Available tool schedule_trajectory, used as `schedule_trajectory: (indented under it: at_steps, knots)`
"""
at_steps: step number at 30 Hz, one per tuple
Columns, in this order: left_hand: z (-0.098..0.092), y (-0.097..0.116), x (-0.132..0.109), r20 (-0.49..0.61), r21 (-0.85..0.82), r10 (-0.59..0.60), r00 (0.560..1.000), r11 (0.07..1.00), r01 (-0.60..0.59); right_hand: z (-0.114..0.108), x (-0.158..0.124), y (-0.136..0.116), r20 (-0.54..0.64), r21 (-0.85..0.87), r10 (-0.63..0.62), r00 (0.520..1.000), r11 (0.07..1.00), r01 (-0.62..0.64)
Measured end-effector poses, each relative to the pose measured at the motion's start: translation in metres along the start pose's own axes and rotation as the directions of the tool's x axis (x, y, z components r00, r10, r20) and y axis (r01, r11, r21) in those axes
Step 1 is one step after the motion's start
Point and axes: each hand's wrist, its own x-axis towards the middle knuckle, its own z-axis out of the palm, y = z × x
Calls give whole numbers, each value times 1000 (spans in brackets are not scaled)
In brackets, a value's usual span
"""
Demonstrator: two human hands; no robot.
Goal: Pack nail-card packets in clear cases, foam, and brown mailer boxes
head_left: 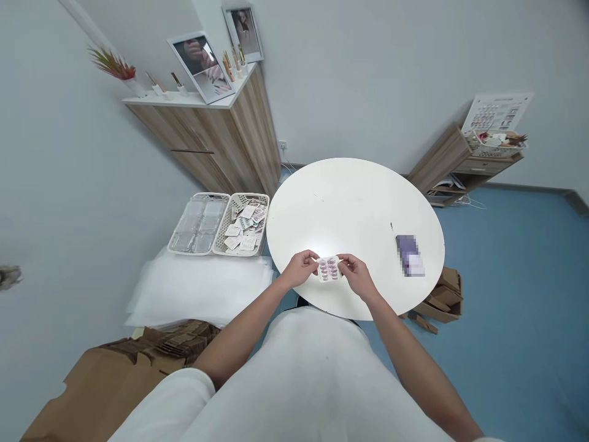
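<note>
Both my hands hold a small blister pack with rows of pinkish-purple ovals, above the near edge of a round white table. My left hand pinches its left edge between thumb and fingers. On the opposite edge, my right hand grips it in the same way. The pack's printed side or contents are too small to read. On the right part of the table lies a blurred-out purple item, with a small dark object just behind it.
Left of the table, one basket holds clear plastic cases, another holds many small packets. White sheets lie in front, with brown cardboard below. A wooden cabinet stands behind. Cardboard boxes sit on the floor at right.
</note>
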Motion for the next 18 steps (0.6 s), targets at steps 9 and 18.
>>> schedule_trajectory:
  at_steps: [9,18]
  knots:
    - [-25,-7,7,118,83,31,992,996,-41,29,3,-3,-26,-104,-57,998,993,54]
    - [-23,-9,4,51,-98,-53,997,994,57,32,4,-4,-116,126,48,992,991,-33]
